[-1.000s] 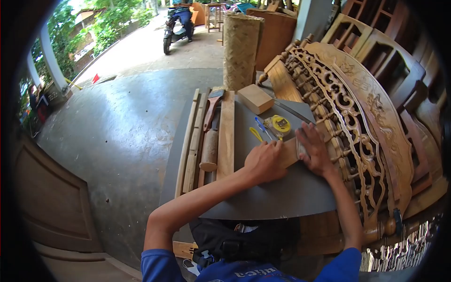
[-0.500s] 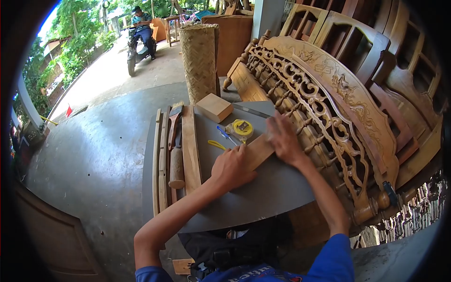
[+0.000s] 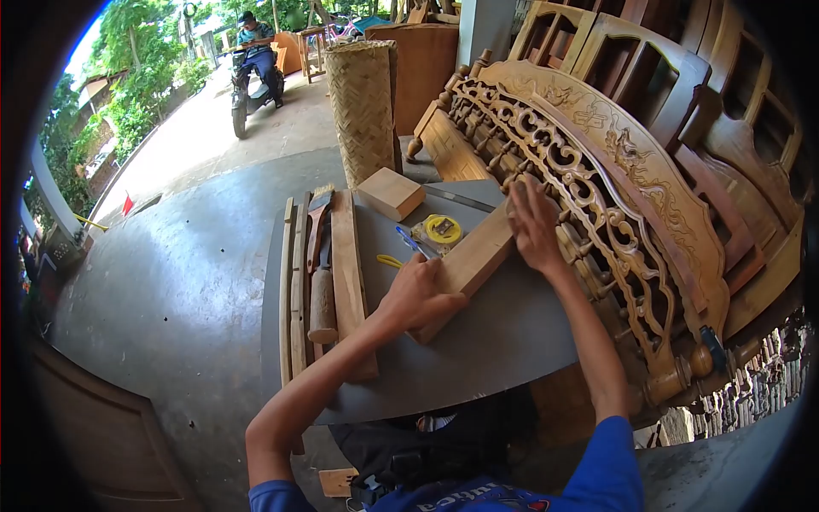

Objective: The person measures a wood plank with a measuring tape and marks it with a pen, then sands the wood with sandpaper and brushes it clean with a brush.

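A rectangular wooden block lies slantwise over the dark grey tabletop. My left hand is closed round its near end, thumb across the top face. At the far end my right hand bends its fingers over the wood; their undersides are hidden. Just beyond my left hand are a clear and yellow tape measure and a blue pen. A shorter wooden block rests behind them, beside a flat metal strip.
Left on the table lie a wooden board, a round-handled tool, a brush and thin wood strips. Carved wooden panels crowd the right. A woven mat roll stands behind; a person sits on a motorbike.
My right hand has shifted slightly right and up along the block, and its fingers are less blurred. More of the block shows between my hands, its near end now visible below my left hand.
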Available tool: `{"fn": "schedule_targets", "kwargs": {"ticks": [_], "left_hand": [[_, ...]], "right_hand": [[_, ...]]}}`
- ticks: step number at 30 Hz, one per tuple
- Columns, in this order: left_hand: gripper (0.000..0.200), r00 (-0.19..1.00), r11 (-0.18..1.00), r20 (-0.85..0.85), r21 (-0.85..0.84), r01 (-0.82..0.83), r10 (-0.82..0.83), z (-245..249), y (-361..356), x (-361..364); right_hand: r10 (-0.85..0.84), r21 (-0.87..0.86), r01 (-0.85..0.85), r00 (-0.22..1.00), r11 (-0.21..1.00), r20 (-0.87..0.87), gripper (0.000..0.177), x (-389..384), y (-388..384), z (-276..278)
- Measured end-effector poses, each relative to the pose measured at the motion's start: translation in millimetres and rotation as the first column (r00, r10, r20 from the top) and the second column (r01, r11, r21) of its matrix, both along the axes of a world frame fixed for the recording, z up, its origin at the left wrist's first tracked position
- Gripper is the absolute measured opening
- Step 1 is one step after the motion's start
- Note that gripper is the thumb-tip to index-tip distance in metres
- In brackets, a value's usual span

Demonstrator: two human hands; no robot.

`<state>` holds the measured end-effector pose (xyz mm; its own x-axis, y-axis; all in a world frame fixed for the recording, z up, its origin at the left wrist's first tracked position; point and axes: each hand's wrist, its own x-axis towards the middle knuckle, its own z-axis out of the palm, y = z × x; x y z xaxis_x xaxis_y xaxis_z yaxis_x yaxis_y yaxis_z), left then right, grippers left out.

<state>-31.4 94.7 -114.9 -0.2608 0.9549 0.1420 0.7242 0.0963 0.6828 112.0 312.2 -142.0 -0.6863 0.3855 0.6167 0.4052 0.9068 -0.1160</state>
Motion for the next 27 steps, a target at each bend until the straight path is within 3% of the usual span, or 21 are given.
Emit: {"fn": "schedule_targets", "kwargs": {"ticks": [1, 2, 5, 8, 12, 14, 17, 22, 27], "left_hand": [[0.062, 1.000, 1.000, 0.021, -0.006, -0.004, 0.004, -0.3, 0.0, -0.8], [0.065, 0.999, 1.000, 0.041, -0.009, -0.010, 0.010, -0.4, 0.8, -2.4], [0.060, 0.997, 0.995, 0.071, 0.102, -0.009, 0.002, -10.9, 2.5, -3.2], [0.060, 0.998, 0.995, 0.052, 0.092, 0.032, -0.037, -13.2, 3.6, -5.6], [0.063, 0.983, 0.993, 0.175, 0.110, 0.040, -0.059, 1.6, -2.7, 2.3], [0.065, 0.941, 0.993, 0.315, 0.038, 0.115, -0.121, 18.7, -5.8, 7.6], [0.057, 0.907, 0.987, 0.389, 0.081, 0.138, -0.159, 16.7, -8.5, 17.0], [0.060, 0.923, 0.980, 0.342, -0.034, 0.198, -0.175, 10.8, -11.9, 25.1], [0.065, 0.991, 0.993, 0.102, -0.069, 0.098, -0.091, -15.0, -10.3, 29.5]], "right_hand": [[-0.111, -0.047, 0.108, 0.991, 0.993, -0.077, 0.054, -2.8, 6.7, 3.3], [-0.103, -0.014, 0.102, 0.991, 0.995, -0.080, 0.054, -3.0, 2.9, -1.6], [0.197, 0.068, -0.216, 0.957, 0.974, 0.211, 0.055, 0.6, -66.0, 20.7], [0.262, 0.001, -0.264, 0.954, 0.964, 0.145, 0.055, 1.2, -77.0, 23.4], [0.137, 0.141, -0.142, 0.990, 0.980, 0.045, 0.056, 10.5, -63.4, 39.6], [0.134, 0.166, -0.134, 0.991, 0.977, 0.011, 0.057, 18.2, -63.7, 57.4], [0.112, 0.150, -0.112, 0.994, 0.982, 0.005, 0.058, 34.9, -65.2, 67.9], [0.115, 0.065, -0.118, 0.992, 0.991, 0.050, 0.057, 52.9, -64.7, 45.8], [0.146, -0.058, -0.140, 0.984, 0.988, 0.104, 0.055, 49.6, -59.3, 28.6]]}}
